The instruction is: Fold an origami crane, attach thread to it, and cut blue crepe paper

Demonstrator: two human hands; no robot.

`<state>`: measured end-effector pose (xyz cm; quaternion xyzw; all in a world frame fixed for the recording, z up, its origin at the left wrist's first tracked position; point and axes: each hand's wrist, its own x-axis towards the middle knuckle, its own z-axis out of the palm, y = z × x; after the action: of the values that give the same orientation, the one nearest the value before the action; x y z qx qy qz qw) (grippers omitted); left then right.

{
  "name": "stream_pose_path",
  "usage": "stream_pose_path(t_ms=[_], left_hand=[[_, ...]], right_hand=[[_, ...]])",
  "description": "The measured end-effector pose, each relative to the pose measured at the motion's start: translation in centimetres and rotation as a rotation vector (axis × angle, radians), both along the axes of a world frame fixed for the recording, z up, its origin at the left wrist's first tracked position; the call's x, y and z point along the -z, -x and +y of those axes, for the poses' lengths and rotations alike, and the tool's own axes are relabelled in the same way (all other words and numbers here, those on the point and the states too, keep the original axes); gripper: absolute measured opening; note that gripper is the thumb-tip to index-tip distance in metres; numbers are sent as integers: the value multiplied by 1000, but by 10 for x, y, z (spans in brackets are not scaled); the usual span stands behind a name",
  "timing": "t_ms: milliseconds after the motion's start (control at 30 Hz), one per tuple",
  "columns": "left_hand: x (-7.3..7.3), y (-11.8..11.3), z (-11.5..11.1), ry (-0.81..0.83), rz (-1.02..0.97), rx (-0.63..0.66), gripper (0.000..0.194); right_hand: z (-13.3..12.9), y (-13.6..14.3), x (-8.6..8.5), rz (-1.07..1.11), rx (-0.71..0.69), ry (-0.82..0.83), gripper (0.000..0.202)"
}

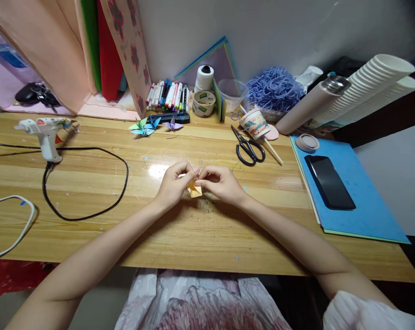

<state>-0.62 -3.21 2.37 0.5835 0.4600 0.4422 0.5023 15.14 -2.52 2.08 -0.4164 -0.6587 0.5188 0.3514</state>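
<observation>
A small piece of folded yellow-orange paper (195,190) is pinched between my two hands above the middle of the table. My left hand (174,184) grips its upper left side with thumb and forefinger. From the other side, my right hand (221,183) holds it the same way, the fingertips of both hands close together. Part of the paper is hidden behind the fingers. Beyond my hands lie folded paper cranes: a green and blue group (143,128) and a single purple crane (173,124).
Black-handled scissors (249,149) lie beyond my right hand, beside a paper cup (254,123) with a stick. A phone (329,181) rests on blue sheets (368,197) at right. To the left is a glue gun (47,137) with a looping cord. Markers (169,95) line the back.
</observation>
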Motion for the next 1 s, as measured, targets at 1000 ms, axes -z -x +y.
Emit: stream_pose_path(t_ms=[1000], left_hand=[[20, 3, 9, 22, -14, -109, 20]], right_hand=[[11, -6, 25, 50, 71, -15, 17]])
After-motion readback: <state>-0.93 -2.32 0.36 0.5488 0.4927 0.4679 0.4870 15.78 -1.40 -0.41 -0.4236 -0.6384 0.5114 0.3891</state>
